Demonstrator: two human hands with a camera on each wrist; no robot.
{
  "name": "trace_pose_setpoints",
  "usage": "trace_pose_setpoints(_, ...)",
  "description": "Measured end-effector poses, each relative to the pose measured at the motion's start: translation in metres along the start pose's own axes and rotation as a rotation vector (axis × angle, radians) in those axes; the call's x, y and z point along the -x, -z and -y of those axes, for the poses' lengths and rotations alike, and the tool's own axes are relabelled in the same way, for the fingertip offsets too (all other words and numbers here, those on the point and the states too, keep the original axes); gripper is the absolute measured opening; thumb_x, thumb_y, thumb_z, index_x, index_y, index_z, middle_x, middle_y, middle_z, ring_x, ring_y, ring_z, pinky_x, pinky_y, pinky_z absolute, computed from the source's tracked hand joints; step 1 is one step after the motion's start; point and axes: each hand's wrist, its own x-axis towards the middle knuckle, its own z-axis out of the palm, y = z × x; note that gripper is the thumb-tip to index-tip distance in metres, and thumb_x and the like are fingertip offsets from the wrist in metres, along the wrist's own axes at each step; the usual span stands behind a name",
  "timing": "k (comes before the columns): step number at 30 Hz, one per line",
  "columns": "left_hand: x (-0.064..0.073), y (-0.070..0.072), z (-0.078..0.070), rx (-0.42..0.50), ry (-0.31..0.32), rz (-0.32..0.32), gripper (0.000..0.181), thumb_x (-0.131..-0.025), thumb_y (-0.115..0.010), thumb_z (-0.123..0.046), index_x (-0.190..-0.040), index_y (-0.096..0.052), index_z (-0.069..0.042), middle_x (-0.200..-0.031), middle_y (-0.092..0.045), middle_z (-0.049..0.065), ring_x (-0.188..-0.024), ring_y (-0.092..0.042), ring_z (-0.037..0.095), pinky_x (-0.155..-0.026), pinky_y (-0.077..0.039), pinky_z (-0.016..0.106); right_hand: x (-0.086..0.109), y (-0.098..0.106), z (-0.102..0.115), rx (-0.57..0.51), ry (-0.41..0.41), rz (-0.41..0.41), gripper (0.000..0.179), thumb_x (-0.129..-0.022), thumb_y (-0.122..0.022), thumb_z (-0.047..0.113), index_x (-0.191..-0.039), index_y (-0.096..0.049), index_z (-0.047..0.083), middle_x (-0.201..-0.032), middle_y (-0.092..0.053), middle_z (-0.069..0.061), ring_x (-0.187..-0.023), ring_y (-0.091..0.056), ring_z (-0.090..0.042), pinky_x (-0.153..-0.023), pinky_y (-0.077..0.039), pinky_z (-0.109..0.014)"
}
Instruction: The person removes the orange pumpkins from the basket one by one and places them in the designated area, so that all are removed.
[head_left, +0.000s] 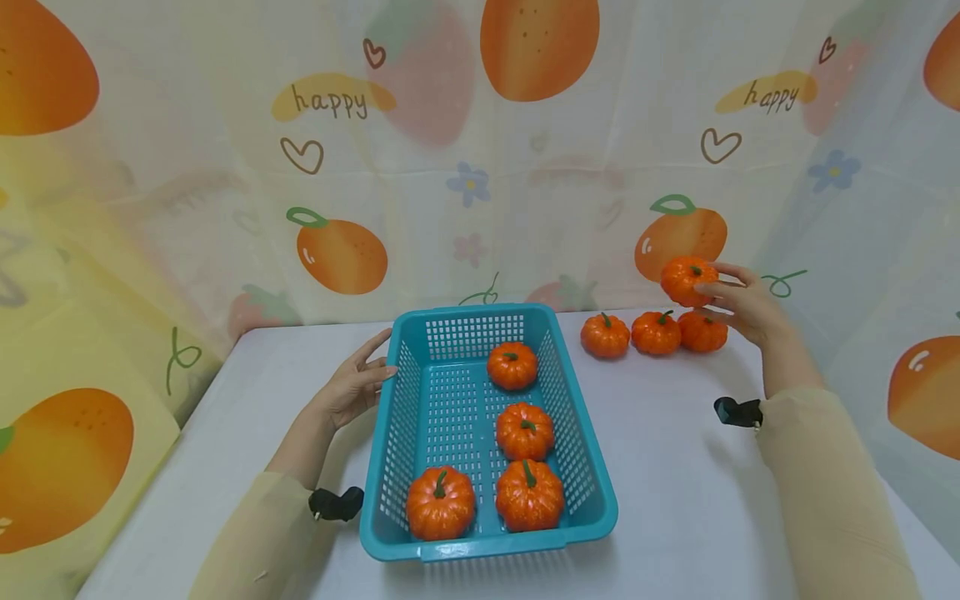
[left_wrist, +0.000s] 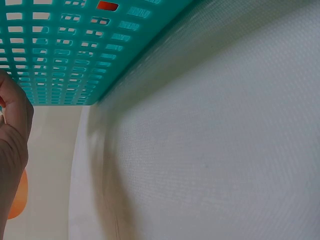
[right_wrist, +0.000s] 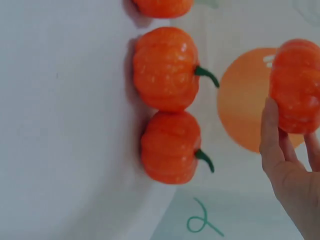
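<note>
My right hand (head_left: 742, 308) holds a small orange pumpkin (head_left: 686, 281) between thumb and fingers, raised above the back right of the table. In the right wrist view the same pumpkin (right_wrist: 296, 87) sits at the fingertips. Below it, three more pumpkins (head_left: 605, 336) stand in a row on the table. My left hand (head_left: 351, 390) touches the left rim of a teal plastic basket (head_left: 592, 467), its fingers fairly straight. Several pumpkins lie in the basket, one (head_left: 441, 503) at the near left and others (head_left: 525, 431) along the right side.
A white cloth covers the table (head_left: 660, 500). Behind it hangs a fruit-patterned curtain (head_left: 525, 208), close to the back edge. In the left wrist view the basket's perforated wall (left_wrist: 65, 55) rises beside the hand.
</note>
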Motion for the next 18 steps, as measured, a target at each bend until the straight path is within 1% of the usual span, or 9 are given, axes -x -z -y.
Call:
trace_pose_setpoints(3, 0.0, 0.0, 0.0, 0.001, 0.002, 0.0, 0.078, -0.099, -0.056, -0.008, -0.159, -0.011, -0.028, -0.117, -0.06, -0.003, -0.089, -0.07, 0.011, -0.083, -0.061, 0.028, 0.002, 0.011, -0.006, -0.103, 0.008, -0.108, 0.078, -0.083, -0.079, 0.027, -0.146, -0.034, 0.03, -0.113, -0.044, 0.01, -0.092, -0.059, -0.007, -0.072, -0.061, -0.019)
trace_pose_setpoints(6, 0.0, 0.0, -0.001, 0.013, 0.002, 0.005, 0.077, -0.099, -0.055, -0.006, -0.159, -0.011, -0.027, -0.115, -0.06, -0.001, -0.087, -0.07, 0.011, -0.081, -0.061, 0.027, 0.004, 0.019, -0.011, -0.225, 0.008, -0.217, 0.085, -0.08, -0.082, 0.024, -0.149, -0.033, 0.03, -0.114, -0.045, 0.01, -0.081, -0.063, -0.003, -0.066, -0.061, -0.02)
trace_pose_setpoints(8, 0.0, 0.0, -0.002, 0.023, 0.001, 0.01, 0.077, -0.099, -0.054, -0.005, -0.159, -0.012, -0.026, -0.115, -0.06, 0.0, -0.087, -0.069, 0.011, -0.08, -0.061, 0.027, 0.006, 0.024, -0.013, -0.298, -0.003, -0.289, 0.089, -0.079, -0.082, 0.022, -0.152, -0.031, 0.031, -0.127, -0.045, 0.012, -0.077, -0.064, -0.003, -0.063, -0.061, -0.021)
trace_pose_setpoints(10, 0.001, 0.0, -0.003, 0.023, -0.001, 0.013, 0.077, -0.099, -0.054, -0.005, -0.159, -0.011, -0.025, -0.115, -0.06, 0.0, -0.087, -0.069, 0.011, -0.08, -0.061, 0.027, 0.008, 0.028, -0.016, -0.356, -0.037, -0.36, 0.092, -0.078, -0.083, 0.021, -0.153, -0.03, 0.033, -0.141, -0.041, 0.014, -0.076, -0.063, -0.003, -0.06, -0.06, -0.021)
trace_pose_setpoints(12, 0.001, -0.001, -0.003, 0.02, -0.001, 0.014, 0.077, -0.098, -0.055, -0.005, -0.16, -0.011, -0.025, -0.115, -0.06, 0.001, -0.088, -0.069, 0.011, -0.081, -0.061, 0.028, 0.009, 0.031, -0.019, -0.415, -0.073, -0.425, 0.094, -0.077, -0.084, 0.019, -0.153, -0.03, 0.034, -0.155, -0.03, 0.014, -0.082, -0.063, -0.003, -0.059, -0.06, -0.021)
trace_pose_setpoints(13, 0.002, -0.001, -0.003, 0.017, 0.0, 0.014, 0.078, -0.098, -0.055, -0.005, -0.16, -0.011, -0.025, -0.116, -0.06, 0.001, -0.088, -0.069, 0.012, -0.081, -0.061, 0.028, 0.01, 0.033, -0.02, -0.442, -0.093, -0.454, 0.094, -0.076, -0.084, 0.018, -0.152, -0.03, 0.035, -0.159, -0.025, 0.014, -0.086, -0.063, -0.003, -0.06, -0.06, -0.021)
trace_pose_setpoints(16, 0.002, -0.001, -0.003, 0.008, 0.0, 0.015, 0.079, -0.098, -0.056, -0.006, -0.16, -0.01, -0.025, -0.117, -0.06, 0.001, -0.088, -0.069, 0.012, -0.082, -0.061, 0.028, 0.011, 0.038, -0.025, -0.482, -0.143, -0.527, 0.096, -0.076, -0.084, 0.018, -0.152, -0.029, 0.035, -0.162, -0.02, 0.015, -0.103, -0.059, -0.004, -0.059, -0.06, -0.021)
trace_pose_setpoints(18, 0.002, 0.0, -0.003, 0.009, -0.002, 0.017, 0.079, -0.098, -0.055, -0.005, -0.16, -0.01, -0.025, -0.117, -0.06, 0.002, -0.088, -0.069, 0.012, -0.082, -0.061, 0.028, 0.012, 0.041, -0.03, -0.488, -0.17, -0.565, 0.096, -0.076, -0.084, 0.019, -0.152, -0.028, 0.036, -0.162, -0.017, 0.016, -0.11, -0.056, -0.005, -0.059, -0.059, -0.02)
